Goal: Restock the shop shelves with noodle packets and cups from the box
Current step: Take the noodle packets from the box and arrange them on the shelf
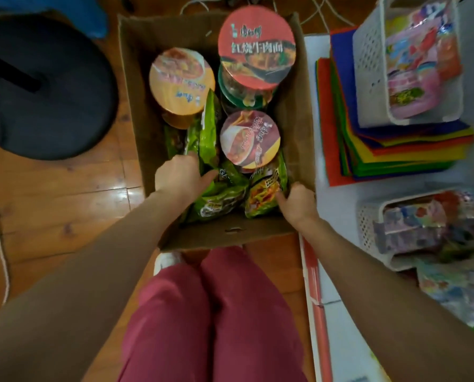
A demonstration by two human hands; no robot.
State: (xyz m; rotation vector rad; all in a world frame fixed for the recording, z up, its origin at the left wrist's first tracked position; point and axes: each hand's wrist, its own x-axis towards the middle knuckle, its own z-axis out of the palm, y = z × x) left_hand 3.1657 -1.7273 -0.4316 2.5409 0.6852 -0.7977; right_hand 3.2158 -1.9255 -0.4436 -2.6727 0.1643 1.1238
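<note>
We stand over an open brown cardboard box (230, 232) on the wooden plank floor (64, 202), and by our reckoning the restocking has barely started, because the box is close to full.

Inside the box:
- A large round noodle cup with a red lid (256, 48) sits at 12 o'clock, stacked on a green-walled cup (241, 95).
- An orange-lidded cup (180, 78) sits at 10 o'clock.
- A smaller cup with a pale lid (249, 140) stands near the middle.
- Green plastic noodle packets crowd the 6 o'clock end. One slumped green packet (219, 199) lies against the near wall.

Our left hand (179, 176) reaches in at 8 o'clock. Its fingers are curled round the lower end of an upright green packet (208, 128) that leans between the orange-lidded cup and the pale-lidded one. Our right hand (299, 202) is at 4 o'clock, just inside the box wall. Its fingers are clenched on the edge of a flat green packet with an orange picture (260, 197).

At 3 o'clock from the box is the white shop shelf (337, 205). It carries two white perforated plastic baskets (368, 64) of bright wrapped goods and a stack of coloured felt sheets (368, 150). We make out no noodles there, though blur hides much of it.

Both packets are still to be lifted out, and every cup and the other packets still wait in the box.
</note>
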